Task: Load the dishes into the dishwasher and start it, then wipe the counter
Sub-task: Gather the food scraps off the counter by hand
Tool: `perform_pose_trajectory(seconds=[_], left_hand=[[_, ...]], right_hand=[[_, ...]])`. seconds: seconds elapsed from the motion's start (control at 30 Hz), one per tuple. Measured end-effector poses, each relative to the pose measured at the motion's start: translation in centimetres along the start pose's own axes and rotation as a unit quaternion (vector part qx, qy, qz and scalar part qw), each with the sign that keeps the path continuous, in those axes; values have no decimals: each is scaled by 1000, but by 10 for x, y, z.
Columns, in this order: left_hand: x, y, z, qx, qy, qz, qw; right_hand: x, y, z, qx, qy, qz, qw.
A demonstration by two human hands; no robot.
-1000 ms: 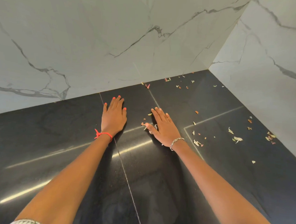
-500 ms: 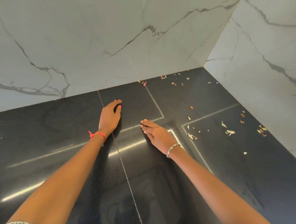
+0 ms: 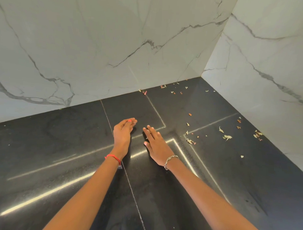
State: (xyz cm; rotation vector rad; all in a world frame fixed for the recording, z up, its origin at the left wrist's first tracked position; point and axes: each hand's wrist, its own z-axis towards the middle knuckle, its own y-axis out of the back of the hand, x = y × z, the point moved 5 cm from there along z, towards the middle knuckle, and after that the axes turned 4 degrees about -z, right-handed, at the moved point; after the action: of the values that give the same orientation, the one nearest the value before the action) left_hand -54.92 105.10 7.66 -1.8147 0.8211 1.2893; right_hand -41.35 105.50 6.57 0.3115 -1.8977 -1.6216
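Hands: left hand (image 3: 123,133) stands on its little-finger edge on the counter (image 3: 60,146), fingers (image 3: 130,121) gently curved like a scoop and holding nothing I can see; right hand (image 3: 157,146) lies nearly flat, fingers (image 3: 151,131) straight and close together, holding nothing.
Why so: this looks like a sweep-and-catch pose, the flat palm pushing crumbs and the cupped one walling them in; only a narrow gap separates the two sets of fingertips.
Litter: pale and reddish scraps (image 3: 226,137) lie scattered to the right of the right fingers and beyond them toward the corner; whether any sit in the gap between the fingers cannot be told.
Task's thing: the counter is directly under the fingers; no dishes, dishwasher or cloth in view, so I judge this the cleaning stage, unfinished.
Surface: black polished stone with thin seams (image 3: 132,191) and bright reflected streaks.
Room: white veined marble walls (image 3: 98,44) meet in a corner beyond and right of the fingers.
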Motion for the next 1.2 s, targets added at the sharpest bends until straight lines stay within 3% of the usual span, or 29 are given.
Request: perform_pose_trajectory(seconds=[0.1, 0.2, 0.4, 0.47, 0.53, 0.57, 0.63, 0.67, 0.7, 0.73, 0.8, 0.87, 1.1, 1.2], left_hand=[[2, -2, -3, -5, 25, -24, 999], [1, -3, -7, -11, 47, -54, 997], [4, -5, -14, -12, 106, -100, 989], [6, -7, -17, -4, 135, -126, 983], [9, -8, -19, 6, 167, -156, 973], [11, -9, -19, 14, 184, -174, 967], [14, -15, -22, 31, 219, -216, 951], [14, -18, -25, 36, 240, -238, 940], [17, -22, -28, 39, 263, -258, 929], [18, -26, -31, 40, 284, -278, 917], [20, -34, -35, 45, 311, -315, 896], [19, -41, -40, 60, 323, -354, 876], [18, -48, -46, 58, 356, -420, 833], [18, -47, -42, 48, 359, -389, 847]], right_hand=[[9, -5, 1, 9, 21, 4, 1000], [7, -10, -3, -1, 8, 79, 997], [-9, 6, -16, -120, 14, 63, 991], [-12, 14, -15, -168, -22, 122, 978], [-23, 25, -12, -240, -124, 286, 919], [-28, 28, -11, -263, -185, 391, 862], [-23, 24, -7, -236, -251, 577, 740], [-14, 25, -5, -217, -255, 610, 718], [-4, 29, -5, -208, -248, 609, 724], [6, 34, -4, -205, -234, 578, 754], [26, 44, -4, -205, -190, 451, 848], [43, 43, -2, -196, -164, 343, 904], [53, 51, -9, -178, -114, 292, 933], [39, 73, -13, -279, -77, 296, 910]])
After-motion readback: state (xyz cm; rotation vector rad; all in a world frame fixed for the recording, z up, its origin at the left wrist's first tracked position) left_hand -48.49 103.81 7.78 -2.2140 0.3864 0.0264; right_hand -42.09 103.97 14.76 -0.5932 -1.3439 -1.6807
